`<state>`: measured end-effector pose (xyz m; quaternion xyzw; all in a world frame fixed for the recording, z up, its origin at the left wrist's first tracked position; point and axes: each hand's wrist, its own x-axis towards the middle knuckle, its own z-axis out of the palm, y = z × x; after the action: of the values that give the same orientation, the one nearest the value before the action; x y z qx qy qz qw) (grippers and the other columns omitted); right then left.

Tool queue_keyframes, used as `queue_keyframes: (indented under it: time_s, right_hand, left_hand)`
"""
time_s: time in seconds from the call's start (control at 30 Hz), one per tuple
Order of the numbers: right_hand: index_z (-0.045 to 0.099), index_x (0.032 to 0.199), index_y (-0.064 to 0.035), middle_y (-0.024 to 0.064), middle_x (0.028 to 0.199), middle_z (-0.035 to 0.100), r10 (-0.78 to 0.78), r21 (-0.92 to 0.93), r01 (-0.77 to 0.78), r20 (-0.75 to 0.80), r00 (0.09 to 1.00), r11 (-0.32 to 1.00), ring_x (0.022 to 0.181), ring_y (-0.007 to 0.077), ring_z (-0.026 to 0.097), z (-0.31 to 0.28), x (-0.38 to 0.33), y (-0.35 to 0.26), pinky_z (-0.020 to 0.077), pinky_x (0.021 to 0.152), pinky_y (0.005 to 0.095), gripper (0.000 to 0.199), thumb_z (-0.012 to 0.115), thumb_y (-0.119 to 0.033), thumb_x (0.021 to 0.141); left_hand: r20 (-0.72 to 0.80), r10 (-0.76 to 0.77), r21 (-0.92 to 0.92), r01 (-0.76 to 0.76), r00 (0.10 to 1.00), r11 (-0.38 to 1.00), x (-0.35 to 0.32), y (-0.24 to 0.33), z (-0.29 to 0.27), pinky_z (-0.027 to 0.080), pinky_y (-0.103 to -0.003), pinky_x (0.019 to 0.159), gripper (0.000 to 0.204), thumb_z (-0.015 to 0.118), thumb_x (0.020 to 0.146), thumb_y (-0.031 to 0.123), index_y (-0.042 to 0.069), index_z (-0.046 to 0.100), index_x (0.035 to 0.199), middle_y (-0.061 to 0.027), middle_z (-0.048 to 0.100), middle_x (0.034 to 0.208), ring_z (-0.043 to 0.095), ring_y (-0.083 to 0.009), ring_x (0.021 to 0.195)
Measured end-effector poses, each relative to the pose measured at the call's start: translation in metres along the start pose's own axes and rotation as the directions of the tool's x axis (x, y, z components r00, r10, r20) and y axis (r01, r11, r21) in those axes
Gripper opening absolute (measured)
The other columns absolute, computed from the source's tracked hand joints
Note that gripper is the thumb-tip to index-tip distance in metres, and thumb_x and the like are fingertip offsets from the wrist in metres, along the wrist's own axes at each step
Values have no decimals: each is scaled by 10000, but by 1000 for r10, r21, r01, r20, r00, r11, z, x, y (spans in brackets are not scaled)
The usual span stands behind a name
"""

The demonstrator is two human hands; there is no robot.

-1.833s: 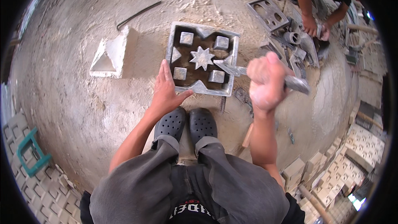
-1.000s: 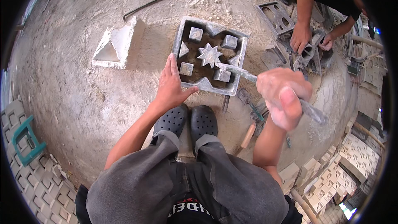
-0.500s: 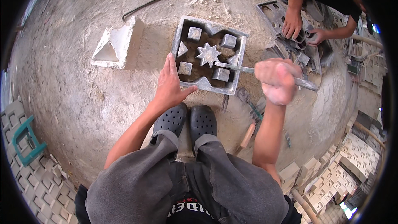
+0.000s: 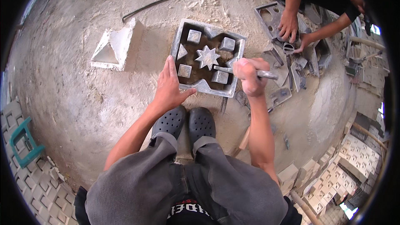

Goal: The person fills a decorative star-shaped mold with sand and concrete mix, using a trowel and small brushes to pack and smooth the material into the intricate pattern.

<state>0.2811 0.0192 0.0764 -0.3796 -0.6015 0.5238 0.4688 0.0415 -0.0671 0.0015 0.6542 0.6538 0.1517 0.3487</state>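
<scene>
A square grey metal mould (image 4: 239, 54) lies on the floor ahead of my feet. Inside it stand an eight-pointed star block (image 4: 207, 57), several small square blocks (image 4: 193, 36) and triangular pieces along the walls, with sandy material between them. My left hand (image 4: 168, 84) rests open against the mould's left near corner, fingers along the outer wall and thumb by the front rim. Wrapped round a grey metal bar (image 4: 268, 75), my right hand (image 4: 251, 77) is at the mould's right side. The bar's thin far end reaches between the star and the near right square block.
A white pyramid-topped block (image 4: 109, 52) and a bent rod (image 4: 146, 8) lie to the left. At upper right, a co-worker's hands (image 4: 289, 27) handle a ring-shaped piece among metal parts. A wooden-handled tool (image 4: 245, 138) lies near my right forearm. Patterned blocks (image 4: 333, 179) are stacked lower right.
My right hand has moved left with the bar, close to the mould's right wall. My left hand stays in place. The co-worker's hands have shifted, and a ring-shaped end now shows.
</scene>
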Motion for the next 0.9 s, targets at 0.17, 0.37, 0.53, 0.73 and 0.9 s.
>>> queue_keyframes:
  time_s: [0.17,0.37,0.53,0.73,0.9]
  right_hand:
    - [320,542,-53,-6,483,327,-80,161,83,-25,996,983,415,106,266,1,10,-44,218,429,321,447,468,-117,959]
    - [292,542,-53,-10,486,310,24,56,-21,-49,999,998,416,95,242,9,5,-9,201,434,328,447,459,-68,956]
    - [293,550,-62,-13,485,303,-54,125,56,-19,998,991,410,93,235,10,4,-34,193,431,324,442,481,-68,949]
    - [381,537,-58,-53,524,365,170,245,-191,101,980,951,467,66,264,-2,19,-12,193,448,309,465,596,-139,941]
    - [404,540,-44,-46,522,390,94,237,-108,70,993,965,468,63,283,0,18,-32,198,447,311,455,597,-143,941]
  left_hand:
    - [28,-16,-6,16,999,1000,0,0,-1,222,-472,1215,1291,842,762,451,-134,-6,1541,-342,146,1597,213,-464,1484]
    - [-44,32,16,-32,999,999,3,-2,3,257,-492,1189,1291,849,749,452,-138,15,1540,-333,180,1587,282,-485,1441]
    - [-21,12,14,-12,1000,1000,-3,-6,2,254,-492,1190,1298,846,747,466,-140,15,1539,-337,174,1589,273,-487,1446]
    - [40,-8,-1,8,999,1000,1,1,0,201,-464,1227,1303,836,766,470,-134,-22,1539,-343,120,1604,187,-457,1498]
    - [30,-13,9,13,999,1000,-1,-2,1,211,-463,1225,1307,838,764,477,-129,-20,1541,-336,118,1608,189,-448,1501]
